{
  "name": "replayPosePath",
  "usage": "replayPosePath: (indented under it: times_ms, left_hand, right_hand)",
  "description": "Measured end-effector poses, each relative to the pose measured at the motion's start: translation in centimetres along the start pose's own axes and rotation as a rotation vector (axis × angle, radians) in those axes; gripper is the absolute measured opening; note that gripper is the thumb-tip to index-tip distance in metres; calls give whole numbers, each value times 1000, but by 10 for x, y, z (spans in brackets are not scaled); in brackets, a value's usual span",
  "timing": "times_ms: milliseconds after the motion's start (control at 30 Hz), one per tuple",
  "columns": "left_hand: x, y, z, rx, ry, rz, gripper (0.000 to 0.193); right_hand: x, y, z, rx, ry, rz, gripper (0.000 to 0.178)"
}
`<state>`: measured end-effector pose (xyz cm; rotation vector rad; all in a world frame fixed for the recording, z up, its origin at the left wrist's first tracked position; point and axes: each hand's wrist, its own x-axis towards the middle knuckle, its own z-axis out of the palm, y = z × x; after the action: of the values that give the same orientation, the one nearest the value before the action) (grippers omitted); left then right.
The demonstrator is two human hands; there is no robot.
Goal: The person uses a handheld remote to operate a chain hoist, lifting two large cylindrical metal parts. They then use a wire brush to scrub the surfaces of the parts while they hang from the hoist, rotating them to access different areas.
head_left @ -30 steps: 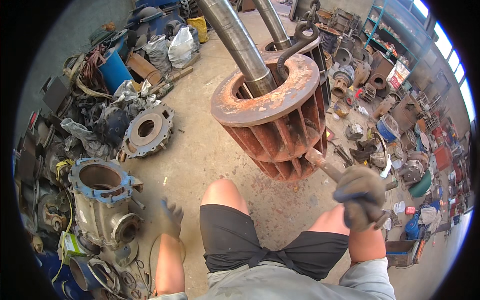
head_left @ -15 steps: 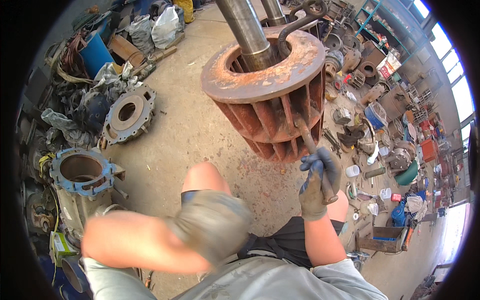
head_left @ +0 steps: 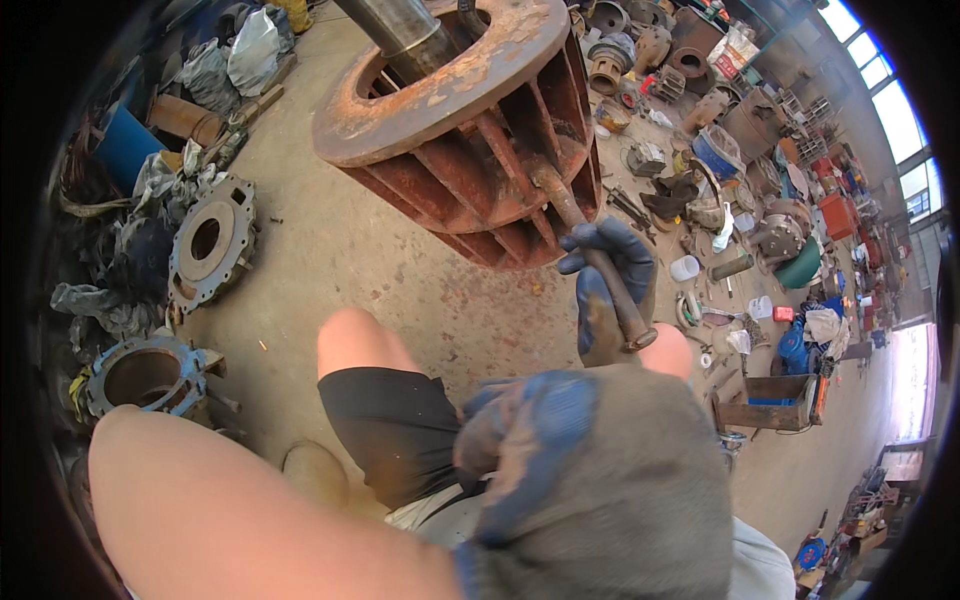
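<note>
A rusty vaned impeller hangs at the top centre, with a bright steel shaft in its central opening. My gloved right hand is closed round a steel bar with a flared butt end. The bar's far end goes in between the impeller's red-brown vanes. Close to the camera, my gloved left hand is raised across my body, below the bar's butt end. Its fingers are curled in; what they hold, if anything, is hidden behind the glove.
On the floor to the left lie a grey flanged ring and a blue bolted flange beside heaped bags and scrap. Rusty castings, tubs and tools spread along the right. A metal box stands at the right.
My left hand has swung right and up toward the camera, now larger in view. The view has shifted, so the impeller appears further left and higher. My right hand keeps hold of the bar.
</note>
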<state>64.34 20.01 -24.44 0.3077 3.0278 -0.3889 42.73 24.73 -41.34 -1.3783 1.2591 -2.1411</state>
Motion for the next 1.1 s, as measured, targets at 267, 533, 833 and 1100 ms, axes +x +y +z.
replayPosePath:
  times_ms: [267, 533, 833, 1100]
  left_hand:
    - [12, -14, -3, -301, 137, -53, 22]
    - [-19, -129, 25, -461, 910, -890, 30]
    - [13, -171, 89, -677, 741, -827, 59]
    - [21, -170, 87, -679, 780, -892, 64]
  right_hand:
    - [3, 12, -22, 93, -157, -170, 55]
    - [94, -74, -23, -824, -1054, -783, 27]
    - [120, -92, 1, -1144, -1258, -603, 39]
    - [115, -69, 12, -1006, -1104, -708, 22]
